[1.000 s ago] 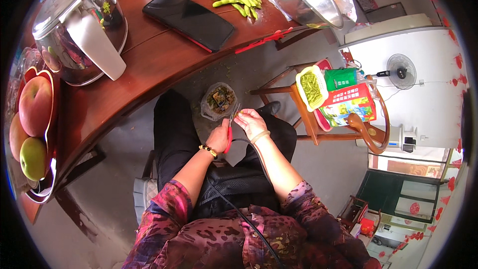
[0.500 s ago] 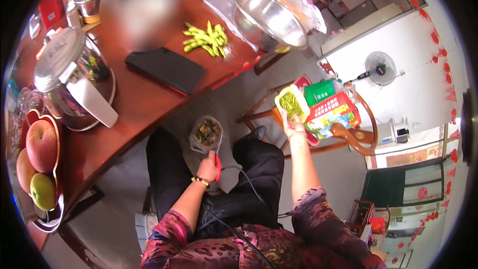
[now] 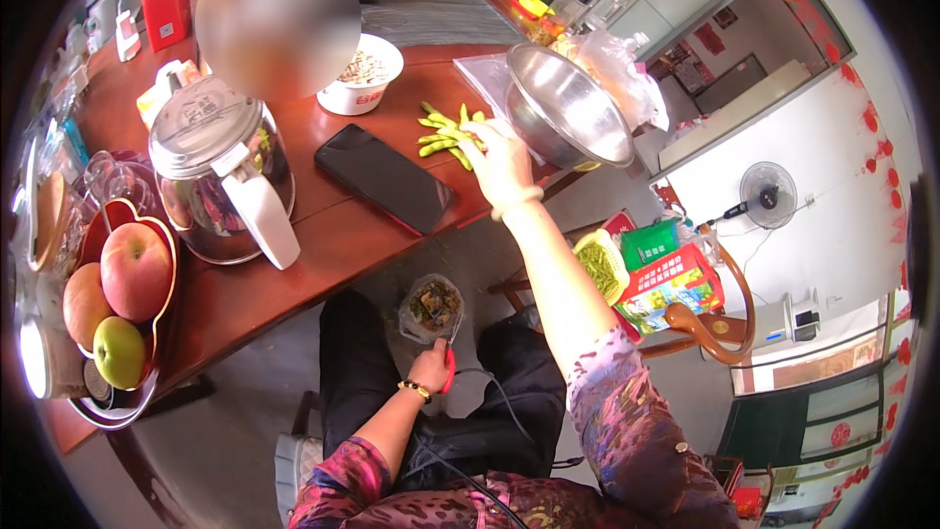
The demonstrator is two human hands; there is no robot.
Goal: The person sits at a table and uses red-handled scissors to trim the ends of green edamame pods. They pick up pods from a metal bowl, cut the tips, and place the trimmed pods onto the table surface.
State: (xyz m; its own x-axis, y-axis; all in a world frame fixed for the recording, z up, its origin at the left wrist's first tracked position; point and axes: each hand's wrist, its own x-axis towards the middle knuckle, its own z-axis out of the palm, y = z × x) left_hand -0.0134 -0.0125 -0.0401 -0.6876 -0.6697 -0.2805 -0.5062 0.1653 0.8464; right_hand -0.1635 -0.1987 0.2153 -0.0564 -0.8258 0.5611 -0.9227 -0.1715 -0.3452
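On the table's right part lies a small pile of green soybean pods [image 3: 446,139]. My right hand [image 3: 501,165] is stretched out over its right side, fingers bent down and closed on a pod, though the fingertips partly cover it. Low between my knees, my left hand [image 3: 429,368] grips red-handled scissors [image 3: 450,370]; the blades are hard to make out. Just beyond that hand is a clear plastic bag [image 3: 431,310] with brownish-green scraps in it. Beside my right forearm, a pale yellow basket [image 3: 601,266] of green pods rests on a wooden chair [image 3: 736,318].
A black phone [image 3: 384,176] lies near the table edge. Around it stand a glass kettle [image 3: 220,171], a white tub [image 3: 362,78], a tray of fruit [image 3: 122,274] and a tilted steel bowl [image 3: 573,103]. Red and green packages [image 3: 671,284] share the chair. A cable crosses my lap.
My right hand has left the basket on the chair and moved up and left to the pods on the table. My left hand stays low with the scissors. The view has shifted.
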